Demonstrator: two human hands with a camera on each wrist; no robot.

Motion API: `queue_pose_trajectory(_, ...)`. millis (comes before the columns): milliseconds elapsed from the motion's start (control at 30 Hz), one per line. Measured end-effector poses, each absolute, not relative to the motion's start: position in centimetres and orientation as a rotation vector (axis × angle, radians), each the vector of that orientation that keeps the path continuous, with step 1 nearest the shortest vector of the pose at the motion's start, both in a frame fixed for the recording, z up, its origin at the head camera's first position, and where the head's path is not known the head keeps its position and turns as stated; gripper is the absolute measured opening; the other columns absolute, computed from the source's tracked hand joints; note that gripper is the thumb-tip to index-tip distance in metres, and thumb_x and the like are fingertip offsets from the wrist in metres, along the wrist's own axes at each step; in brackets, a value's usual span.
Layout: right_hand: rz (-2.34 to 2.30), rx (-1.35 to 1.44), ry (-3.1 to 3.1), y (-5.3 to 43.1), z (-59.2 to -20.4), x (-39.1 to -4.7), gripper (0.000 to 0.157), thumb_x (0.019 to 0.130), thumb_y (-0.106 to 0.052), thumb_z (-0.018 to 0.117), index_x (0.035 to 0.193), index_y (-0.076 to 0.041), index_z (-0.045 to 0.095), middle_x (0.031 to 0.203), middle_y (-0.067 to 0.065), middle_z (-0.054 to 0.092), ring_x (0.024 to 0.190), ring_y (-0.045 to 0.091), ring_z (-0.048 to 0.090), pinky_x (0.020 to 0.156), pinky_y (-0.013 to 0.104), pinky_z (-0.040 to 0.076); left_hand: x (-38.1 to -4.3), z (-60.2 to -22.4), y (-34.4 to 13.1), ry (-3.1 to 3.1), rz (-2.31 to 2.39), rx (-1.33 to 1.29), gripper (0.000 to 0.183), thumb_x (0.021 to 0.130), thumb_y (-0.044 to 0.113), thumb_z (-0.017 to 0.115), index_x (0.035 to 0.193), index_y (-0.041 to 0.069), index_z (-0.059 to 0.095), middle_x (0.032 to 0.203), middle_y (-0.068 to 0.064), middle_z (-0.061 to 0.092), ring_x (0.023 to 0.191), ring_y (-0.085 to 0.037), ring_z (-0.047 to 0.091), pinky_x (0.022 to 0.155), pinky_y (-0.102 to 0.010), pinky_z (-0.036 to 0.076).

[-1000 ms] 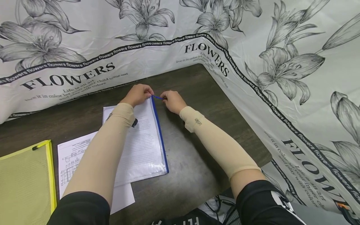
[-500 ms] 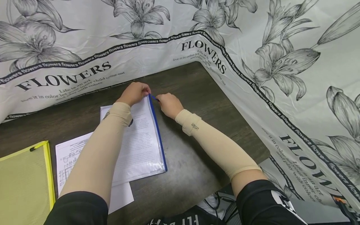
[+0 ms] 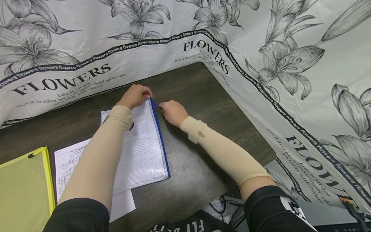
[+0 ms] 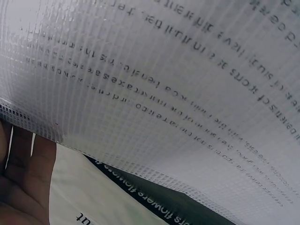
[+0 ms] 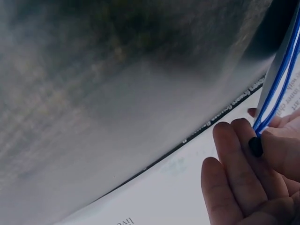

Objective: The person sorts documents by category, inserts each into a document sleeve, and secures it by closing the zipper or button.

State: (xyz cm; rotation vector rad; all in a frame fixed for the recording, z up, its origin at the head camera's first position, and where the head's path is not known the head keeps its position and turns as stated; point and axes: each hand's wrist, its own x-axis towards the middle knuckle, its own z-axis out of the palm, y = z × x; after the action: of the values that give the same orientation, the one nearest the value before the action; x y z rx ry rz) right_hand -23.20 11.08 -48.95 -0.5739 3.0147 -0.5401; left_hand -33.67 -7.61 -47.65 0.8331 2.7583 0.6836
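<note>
A clear mesh zip pouch with a blue zip along its right edge lies tilted on the table, printed sheets showing through it. My left hand pinches the pouch's far right corner. In the left wrist view the mesh surface fills most of the picture, with some fingers under its edge. Just right of that corner, my right hand pinches the zip's black pull between thumb and fingers. Two blue zip edges meet at the pull and spread apart beyond it.
Loose printed sheets lie partly under the pouch and left forearm. Farther left is a yellow zip pouch. The dark table meets a flower-printed sheet at its back and right edges.
My right hand has moved a little nearer to me along the blue edge, with the zip pull in its fingers. My left hand keeps its grip at the corner.
</note>
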Motion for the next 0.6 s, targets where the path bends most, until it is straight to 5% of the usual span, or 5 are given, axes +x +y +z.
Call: queue_pose_trajectory(600,-0.532,-0.677,2.989,11.8,-49.1,-19.5,0.025,0.101,-0.007,0.062,0.123,-0.005,0.072,0.105,0.008,0.076,0.087,0.017,0.072,0.075,0.031,0.057,-33.8,-47.8,-8.0,2.762,0.693,0.845,0.011,0.1,0.008,0.064,0.099,0.006,0.075,0.104,-0.013,0.074,0.089,-0.027,0.06,0.08,-0.043,0.045)
